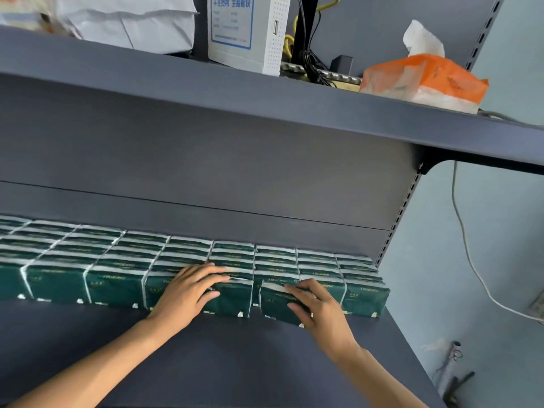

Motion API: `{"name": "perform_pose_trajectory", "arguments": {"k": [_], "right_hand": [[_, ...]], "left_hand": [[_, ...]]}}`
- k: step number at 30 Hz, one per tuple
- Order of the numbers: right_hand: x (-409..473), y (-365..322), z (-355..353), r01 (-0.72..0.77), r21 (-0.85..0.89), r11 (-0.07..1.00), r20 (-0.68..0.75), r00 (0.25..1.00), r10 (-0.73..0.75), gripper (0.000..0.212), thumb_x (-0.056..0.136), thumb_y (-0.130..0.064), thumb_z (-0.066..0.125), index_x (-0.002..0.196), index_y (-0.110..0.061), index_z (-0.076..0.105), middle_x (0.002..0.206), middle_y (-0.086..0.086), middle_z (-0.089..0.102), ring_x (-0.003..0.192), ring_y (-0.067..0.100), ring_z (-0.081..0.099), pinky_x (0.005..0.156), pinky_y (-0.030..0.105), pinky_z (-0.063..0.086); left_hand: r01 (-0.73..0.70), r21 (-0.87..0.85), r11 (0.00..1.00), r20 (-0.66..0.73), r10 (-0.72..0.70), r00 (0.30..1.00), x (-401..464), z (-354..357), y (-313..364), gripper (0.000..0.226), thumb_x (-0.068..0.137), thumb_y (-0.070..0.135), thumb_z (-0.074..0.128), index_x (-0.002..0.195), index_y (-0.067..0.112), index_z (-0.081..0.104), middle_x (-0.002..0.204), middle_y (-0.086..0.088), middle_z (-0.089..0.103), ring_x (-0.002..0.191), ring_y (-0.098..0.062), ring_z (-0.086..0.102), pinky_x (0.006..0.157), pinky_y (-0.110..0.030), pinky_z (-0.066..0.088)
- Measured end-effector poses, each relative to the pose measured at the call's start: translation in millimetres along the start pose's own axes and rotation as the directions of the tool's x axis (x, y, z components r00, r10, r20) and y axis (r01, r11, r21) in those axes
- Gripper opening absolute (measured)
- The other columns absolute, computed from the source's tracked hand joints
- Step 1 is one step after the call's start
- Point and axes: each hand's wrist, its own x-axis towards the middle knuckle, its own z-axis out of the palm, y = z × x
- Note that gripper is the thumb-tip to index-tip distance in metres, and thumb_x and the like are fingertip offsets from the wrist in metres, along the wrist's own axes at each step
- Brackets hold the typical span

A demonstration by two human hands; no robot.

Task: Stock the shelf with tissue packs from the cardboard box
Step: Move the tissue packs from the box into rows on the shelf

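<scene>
My right hand (319,309) holds one dark green plastic tissue pack (279,304) at the front row on the flat grey metal shelf (206,357). My left hand (188,293) lies flat (fingers straight) on the neighbouring packs (117,278).

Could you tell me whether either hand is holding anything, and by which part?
The right hand grips a green tissue pack by its right end. The left hand rests flat on the packs, holding nothing.

Pale blue wall (500,219) (dangling cable (468,248))
</scene>
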Motion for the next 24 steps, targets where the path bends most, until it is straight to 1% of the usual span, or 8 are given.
{"name": "perform_pose_trajectory", "arguments": {"k": [4, 8, 10, 12, 15, 18, 22, 24], "right_hand": [[10.7, 5.0, 14.1, 0.0, 0.057, 0.998, 0.013, 1.0, -0.001, 0.035, 0.099, -0.038, 0.051, 0.13, -0.027, 0.063, 0.111, -0.011, 0.052, 0.083, -0.011, 0.047, 0.078, 0.007, 0.04], [15.8, 11.0, 29.7, 0.031, 0.093, 0.995, 0.004, 0.999, -0.031, 0.033, 0.097, -0.024, 0.062, 0.13, -0.025, 0.063, 0.112, -0.011, 0.053, 0.09, -0.007, 0.051, 0.083, 0.012, 0.044], [18.0, 15.6, 34.4, 0.05, 0.081, 0.995, -0.023, 0.999, -0.048, 0.031, 0.098, -0.027, 0.06, 0.129, -0.026, 0.063, 0.112, -0.011, 0.054, 0.097, 0.001, 0.054, 0.085, 0.016, 0.047], [19.7, 20.3, 36.3, 0.094, 0.022, 0.995, -0.05, 0.994, -0.093, 0.031, 0.099, -0.033, 0.056, 0.128, -0.025, 0.065, 0.112, -0.011, 0.055, 0.099, 0.008, 0.053, 0.087, 0.017, 0.046], [20.2, 26.1, 38.9, 0.173, -0.095, 0.98, -0.067, 0.982, -0.179, 0.03, 0.095, -0.03, 0.062, 0.124, -0.024, 0.067, 0.113, -0.007, 0.057, 0.097, 0.013, 0.05, 0.088, 0.022, 0.044], [19.0, 29.1, 41.3, 0.185, -0.198, 0.963, -0.06, 0.978, -0.2, 0.033, 0.093, -0.034, 0.061, 0.124, -0.025, 0.065, 0.117, -0.002, 0.055, 0.098, 0.018, 0.049, 0.088, 0.029, 0.042], [16.3, 35.8, 43.6, 0.202, -0.319, 0.926, 0.004, 0.977, -0.212, 0.053, 0.08, -0.037, 0.079, 0.129, -0.025, 0.06, 0.127, 0.003, 0.054, 0.11, 0.026, 0.05, 0.096, 0.035, 0.036], [16.7, 38.4, 43.5, 0.24, -0.354, 0.904, 0.03, 0.969, -0.245, 0.059, 0.078, -0.038, 0.081, 0.13, -0.023, 0.058, 0.131, 0.004, 0.053, 0.118, 0.027, 0.05, 0.103, 0.038, 0.034]], "left_hand": [[-0.004, -0.01, 1.0, 0.008, 0.004, 1.0, -0.4, -0.2, 0.1, 0.042, 0.097, 0.049, 0.04, 0.128, 0.033, 0.062, 0.139, 0.018, 0.053, 0.128, -0.007, 0.051, 0.114, -0.025, 0.026], [0.016, -0.011, 1.0, 0.024, -0.015, 1.0, -0.4, 0.1, -0.5, 0.039, 0.097, 0.049, 0.041, 0.128, 0.035, 0.06, 0.141, 0.021, 0.051, 0.132, -0.005, 0.046, 0.115, -0.027, 0.026], [0.024, -0.006, 1.0, 0.03, -0.024, 0.999, 0.0, 0.0, -0.6, 0.04, 0.097, 0.05, 0.041, 0.127, 0.035, 0.06, 0.141, 0.021, 0.051, 0.132, -0.005, 0.046, 0.116, -0.022, 0.022], [0.035, -0.007, 0.999, 0.032, -0.035, 0.999, 0.0, 0.1, -0.6, 0.039, 0.096, 0.05, 0.041, 0.127, 0.034, 0.061, 0.141, 0.021, 0.052, 0.131, -0.006, 0.048, 0.116, -0.019, 0.019], [0.046, -0.006, 0.999, 0.031, -0.046, 0.998, -0.1, 1.6, -0.3, 0.04, 0.096, 0.05, 0.041, 0.127, 0.035, 0.061, 0.141, 0.021, 0.052, 0.131, -0.006, 0.048, 0.116, -0.019, 0.018], [0.05, -0.008, 0.999, 0.031, -0.049, 0.998, 0.3, 2.3, -0.7, 0.039, 0.097, 0.05, 0.04, 0.126, 0.035, 0.061, 0.141, 0.022, 0.051, 0.131, -0.006, 0.048, 0.116, -0.019, 0.019], [0.048, -0.012, 0.999, 0.038, -0.048, 0.998, 0.2, 2.5, -1.1, 0.04, 0.098, 0.051, 0.04, 0.127, 0.035, 0.061, 0.141, 0.022, 0.051, 0.132, -0.005, 0.047, 0.116, -0.022, 0.022], [0.051, -0.005, 0.999, 0.04, -0.051, 0.998, 0.4, 2.2, -0.2, 0.04, 0.098, 0.051, 0.04, 0.127, 0.035, 0.061, 0.141, 0.022, 0.051, 0.132, -0.006, 0.047, 0.115, -0.022, 0.023]]}}
